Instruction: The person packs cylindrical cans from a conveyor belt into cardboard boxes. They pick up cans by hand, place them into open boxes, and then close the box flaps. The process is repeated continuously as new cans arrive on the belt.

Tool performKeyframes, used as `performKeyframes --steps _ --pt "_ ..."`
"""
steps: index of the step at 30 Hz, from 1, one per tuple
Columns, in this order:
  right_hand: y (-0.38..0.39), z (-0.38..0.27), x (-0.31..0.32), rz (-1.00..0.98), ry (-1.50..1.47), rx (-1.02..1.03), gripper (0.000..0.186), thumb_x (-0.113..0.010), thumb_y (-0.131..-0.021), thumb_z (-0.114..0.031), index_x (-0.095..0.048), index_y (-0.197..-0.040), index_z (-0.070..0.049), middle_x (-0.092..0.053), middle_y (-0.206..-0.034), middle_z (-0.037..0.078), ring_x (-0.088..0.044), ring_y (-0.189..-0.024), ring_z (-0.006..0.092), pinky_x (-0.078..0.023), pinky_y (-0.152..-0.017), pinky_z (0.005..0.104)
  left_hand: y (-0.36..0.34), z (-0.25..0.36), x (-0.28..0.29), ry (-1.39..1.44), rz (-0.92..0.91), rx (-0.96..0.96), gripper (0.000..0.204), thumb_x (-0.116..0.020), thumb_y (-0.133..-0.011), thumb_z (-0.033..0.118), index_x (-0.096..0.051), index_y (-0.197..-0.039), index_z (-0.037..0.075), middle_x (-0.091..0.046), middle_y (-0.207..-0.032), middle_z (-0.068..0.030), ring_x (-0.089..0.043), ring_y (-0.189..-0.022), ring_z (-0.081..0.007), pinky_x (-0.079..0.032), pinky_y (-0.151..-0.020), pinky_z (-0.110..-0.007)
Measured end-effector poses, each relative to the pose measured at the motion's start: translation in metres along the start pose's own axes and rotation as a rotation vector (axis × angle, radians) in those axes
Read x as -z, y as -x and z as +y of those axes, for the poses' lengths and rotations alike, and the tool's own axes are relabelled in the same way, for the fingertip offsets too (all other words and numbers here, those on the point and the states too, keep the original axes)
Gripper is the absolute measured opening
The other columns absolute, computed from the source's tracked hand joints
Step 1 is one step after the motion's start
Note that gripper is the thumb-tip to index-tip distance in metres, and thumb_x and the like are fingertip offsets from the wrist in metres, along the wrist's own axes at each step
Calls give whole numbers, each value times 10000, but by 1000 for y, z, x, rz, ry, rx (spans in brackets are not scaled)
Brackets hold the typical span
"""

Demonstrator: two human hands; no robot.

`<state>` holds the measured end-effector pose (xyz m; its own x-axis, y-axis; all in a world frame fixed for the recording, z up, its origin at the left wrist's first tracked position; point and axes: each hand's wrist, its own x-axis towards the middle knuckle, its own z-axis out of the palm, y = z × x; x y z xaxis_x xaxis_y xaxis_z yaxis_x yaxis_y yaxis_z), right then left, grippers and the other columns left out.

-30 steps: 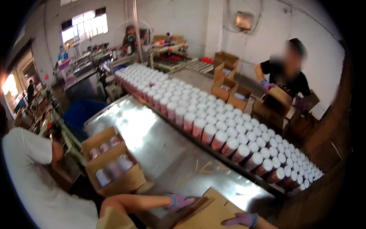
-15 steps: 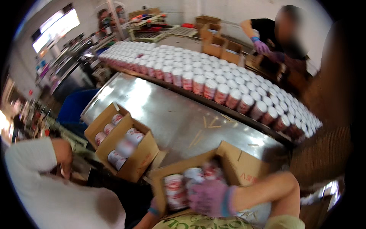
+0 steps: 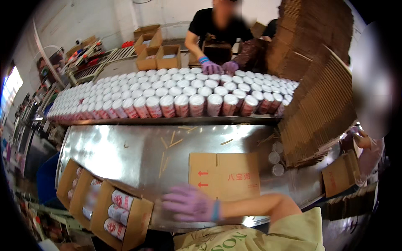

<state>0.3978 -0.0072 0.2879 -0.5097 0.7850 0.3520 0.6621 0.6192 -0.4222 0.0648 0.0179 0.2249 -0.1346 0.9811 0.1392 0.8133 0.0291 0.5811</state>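
My right hand (image 3: 187, 203), in a purple glove, is stretched out above the metal table with its fingers apart and nothing in it. It is slightly blurred. Just beyond it lies a flattened cardboard box (image 3: 236, 190) with red print, its lower left corner partly behind my hand. To the left of my hand stands an open cardboard box (image 3: 144, 217) with several red and white cans (image 3: 118, 215) lying on their sides. Two more open boxes with cans, among them a middle one (image 3: 79, 203), stand against it. My left hand does not show.
Rows of white-lidded cans (image 3: 167, 102) run along the table's far side. A co-worker's gloved hands (image 3: 211, 67) touch them. Stacked flat cardboard (image 3: 320, 113) leans at the right, near three clear lids (image 3: 274, 157). Thin strips (image 3: 176, 143) lie on the metal table (image 3: 113, 146).
The view has turned right. The can-filled box that was before me now stands beside the other two at left. My right hand has come away from the cans; my left hand has left view.
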Motion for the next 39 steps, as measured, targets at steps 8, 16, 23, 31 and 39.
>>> performKeyframes --steps 8,16,23,31,39 --pt "238 10 42 -494 509 -831 842 -556 -729 -700 -360 -1398 -227 -326 -1437 121 -267 -1299 438 -245 -997 641 58 181 -144 -270 -761 -1200 907 -571 -707 722 -420 -1386 141 -320 -1436 -203 -284 -1281 -466 -245 -1016 -609" --pt "268 51 44 -169 454 -752 772 -502 -745 -724 -462 -1318 -208 -400 -1388 91 -302 -1306 357 -228 -1055 573 36 214 -187 -493 -689 -1473 659 -488 -834 633 -536 -1278 147 -496 -1293 -168 -478 -1146 -390 -391 -926 -504" --pt "218 33 146 732 -685 -1126 328 -469 -948 -252 -671 -962 7 -674 -1029 145 -589 -1082 266 -436 -986 396 -20 266 -114 329 -917 -706 312 -492 -963 305 -624 -1039 33 -662 -870 -74 -609 -834 -179 -483 -702 -292" --pt "98 39 145 545 -302 -755 717 -665 -804 -237 -329 -1384 16 -451 -1329 129 -420 -1250 233 -340 -1060 369 -15 241 -39 833 -816 -451 562 -567 -922 364 -468 -1329 -10 -343 -1455 -153 -291 -1346 -260 -243 -1105 -327" --pt "86 69 104 741 -1168 -610 545 -556 -869 -73 -359 -1377 -62 -496 -1275 114 -504 -1149 231 -398 -1008 364 4 227 -65 822 -695 -569 633 -640 -826 121 -386 -1403 66 -332 -1457 -181 -318 -1344 -304 -283 -1099 -390"
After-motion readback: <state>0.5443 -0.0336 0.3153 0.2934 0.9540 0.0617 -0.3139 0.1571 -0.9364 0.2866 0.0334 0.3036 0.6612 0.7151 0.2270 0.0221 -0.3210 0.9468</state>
